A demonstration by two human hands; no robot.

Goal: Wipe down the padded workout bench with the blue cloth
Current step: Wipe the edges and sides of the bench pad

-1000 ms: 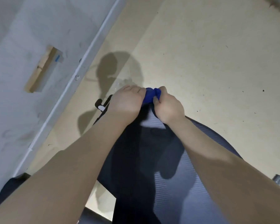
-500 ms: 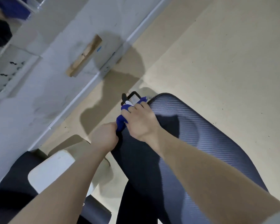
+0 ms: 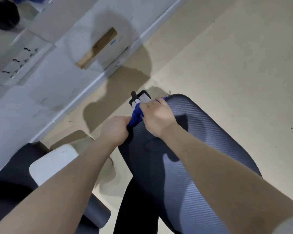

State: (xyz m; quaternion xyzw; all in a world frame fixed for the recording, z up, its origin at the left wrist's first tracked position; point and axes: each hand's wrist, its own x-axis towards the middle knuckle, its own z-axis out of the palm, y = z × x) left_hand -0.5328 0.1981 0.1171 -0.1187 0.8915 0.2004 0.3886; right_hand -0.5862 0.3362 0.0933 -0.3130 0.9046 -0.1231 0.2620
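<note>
The padded bench (image 3: 201, 149) has a dark ribbed cover and runs from the lower middle up to the centre of the view. A bunched blue cloth (image 3: 136, 114) lies on the bench's far left edge. My left hand (image 3: 115, 130) grips the cloth's lower end beside the pad's edge. My right hand (image 3: 156, 116) grips its upper end on top of the pad. Most of the cloth is hidden under my fingers.
A black and white frame part (image 3: 139, 97) sticks out past the bench's far end. A white wall with a baseboard (image 3: 85, 97) runs along the left. A white pad (image 3: 51, 163) and a dark roller (image 3: 95, 215) sit at the lower left. Beige floor (image 3: 227, 65) spreads to the right.
The cloth and both hands have shifted from the bench's far end to its left edge, with my left hand dropping lower beside the pad. The view has swung left toward the wall.
</note>
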